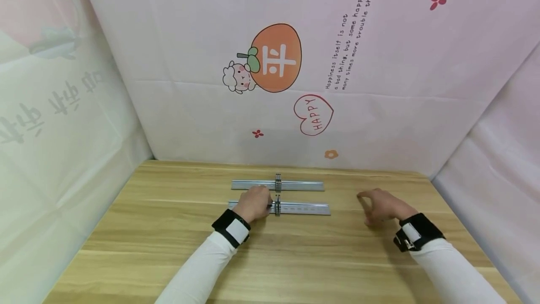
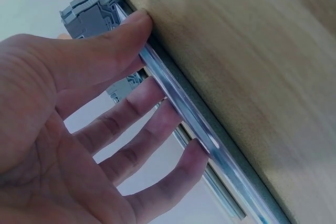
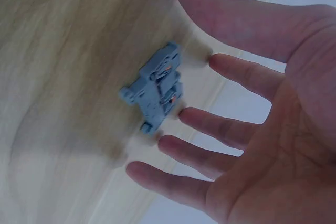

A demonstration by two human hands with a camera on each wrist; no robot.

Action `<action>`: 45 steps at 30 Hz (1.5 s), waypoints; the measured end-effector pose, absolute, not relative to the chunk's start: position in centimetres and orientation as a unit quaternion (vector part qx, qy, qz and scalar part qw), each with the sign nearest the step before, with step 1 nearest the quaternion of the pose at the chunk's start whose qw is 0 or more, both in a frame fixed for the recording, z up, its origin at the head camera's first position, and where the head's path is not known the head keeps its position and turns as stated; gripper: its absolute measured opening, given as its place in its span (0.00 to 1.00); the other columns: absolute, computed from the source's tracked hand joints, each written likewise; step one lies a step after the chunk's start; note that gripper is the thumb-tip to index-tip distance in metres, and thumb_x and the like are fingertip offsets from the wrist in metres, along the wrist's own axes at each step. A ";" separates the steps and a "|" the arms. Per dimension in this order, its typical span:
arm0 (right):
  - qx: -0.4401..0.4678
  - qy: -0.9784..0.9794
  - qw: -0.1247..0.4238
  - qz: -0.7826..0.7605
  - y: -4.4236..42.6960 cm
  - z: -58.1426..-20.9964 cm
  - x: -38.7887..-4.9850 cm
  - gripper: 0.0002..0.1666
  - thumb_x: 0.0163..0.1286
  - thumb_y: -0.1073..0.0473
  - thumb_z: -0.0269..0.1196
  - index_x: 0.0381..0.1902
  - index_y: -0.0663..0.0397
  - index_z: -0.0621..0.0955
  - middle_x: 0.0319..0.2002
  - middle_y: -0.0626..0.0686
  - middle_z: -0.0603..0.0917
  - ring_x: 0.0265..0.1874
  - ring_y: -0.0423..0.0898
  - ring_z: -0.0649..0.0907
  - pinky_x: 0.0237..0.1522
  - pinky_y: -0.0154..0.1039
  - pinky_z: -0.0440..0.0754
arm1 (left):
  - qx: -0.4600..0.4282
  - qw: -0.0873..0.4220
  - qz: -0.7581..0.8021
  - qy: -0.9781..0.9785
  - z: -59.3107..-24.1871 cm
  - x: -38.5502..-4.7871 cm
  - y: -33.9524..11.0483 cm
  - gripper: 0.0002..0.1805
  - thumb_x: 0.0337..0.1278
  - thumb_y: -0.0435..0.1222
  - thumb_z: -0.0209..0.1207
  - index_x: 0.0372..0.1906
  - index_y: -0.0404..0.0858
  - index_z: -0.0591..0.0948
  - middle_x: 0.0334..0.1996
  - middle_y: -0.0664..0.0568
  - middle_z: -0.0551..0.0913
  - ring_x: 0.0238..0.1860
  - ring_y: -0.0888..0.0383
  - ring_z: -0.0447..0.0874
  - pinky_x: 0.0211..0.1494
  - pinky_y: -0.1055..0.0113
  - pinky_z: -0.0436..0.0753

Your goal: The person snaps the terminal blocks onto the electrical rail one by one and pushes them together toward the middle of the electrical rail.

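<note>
My left hand holds the nearer metal DIN rail left of its middle. In the left wrist view the thumb lies on one side of the rail and the fingertips touch the other. Grey terminal blocks sit on this rail beside the thumb. My right hand is over the table to the right, fingers spread and gently bent. A loose grey terminal block lies on the wood in front of those fingers. It is hidden in the head view, and whether a fingertip touches it I cannot tell.
Behind the nearer rail, a second DIN rail runs roughly parallel, with grey terminal blocks near its middle. Both lie on a wooden table. A printed white cloth hangs along the back edge, and cloth also borders the sides.
</note>
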State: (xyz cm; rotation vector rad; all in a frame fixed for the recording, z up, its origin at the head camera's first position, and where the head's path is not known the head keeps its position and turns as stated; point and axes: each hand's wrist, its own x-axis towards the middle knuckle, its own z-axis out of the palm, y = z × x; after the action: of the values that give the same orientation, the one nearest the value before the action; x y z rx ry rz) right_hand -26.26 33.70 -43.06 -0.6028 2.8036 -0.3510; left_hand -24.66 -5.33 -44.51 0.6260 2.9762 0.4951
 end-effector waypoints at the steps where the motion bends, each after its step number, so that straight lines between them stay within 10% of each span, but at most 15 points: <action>1: -0.208 0.962 0.127 -0.123 33.8 -43.1 -26.3 0.49 0.43 0.62 0.82 0.64 0.71 0.74 0.55 0.73 0.79 0.48 0.62 0.78 0.44 0.53 0.79 | 0.205 0.029 0.159 0.965 -44.5 -24.7 -5.3 0.19 0.54 0.27 0.70 0.13 0.41 0.77 0.19 0.56 0.75 0.24 0.60 0.69 0.22 0.67 0.72; 11: -0.186 0.964 0.136 -0.136 33.6 -43.0 -26.0 0.39 0.44 0.81 0.63 0.61 0.74 0.77 0.49 0.69 0.81 0.17 0.42 0.68 0.23 0.37 0.70 | 0.200 0.026 0.163 0.966 -44.6 -24.9 -5.3 0.14 0.53 0.27 0.71 0.17 0.41 0.82 0.22 0.56 0.78 0.26 0.60 0.72 0.25 0.65 0.77; 30: -0.197 0.972 0.085 -0.100 34.1 -43.1 -25.6 0.31 0.37 0.81 0.74 0.46 0.73 0.84 0.41 0.66 0.86 0.30 0.50 0.77 0.32 0.42 0.78 | 0.193 0.030 0.163 0.967 -44.7 -24.9 -5.2 0.02 0.52 0.28 0.71 0.29 0.37 0.90 0.30 0.53 0.85 0.30 0.59 0.77 0.30 0.63 0.81; 45: -0.231 0.969 0.047 -0.076 33.5 -42.9 -25.4 0.12 0.46 0.75 0.69 0.30 0.66 0.80 0.29 0.55 0.81 0.31 0.54 0.80 0.32 0.48 0.79 | 0.196 0.024 0.161 0.967 -44.7 -24.7 -5.2 0.15 0.52 0.28 0.71 0.16 0.41 0.80 0.20 0.56 0.77 0.25 0.59 0.71 0.25 0.65 0.76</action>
State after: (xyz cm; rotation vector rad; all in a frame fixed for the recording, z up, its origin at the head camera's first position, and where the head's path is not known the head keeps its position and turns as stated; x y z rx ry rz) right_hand -25.41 33.51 -42.86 -0.7058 2.9557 -0.2320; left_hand -24.72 -5.18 -44.74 0.6055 2.9924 0.4973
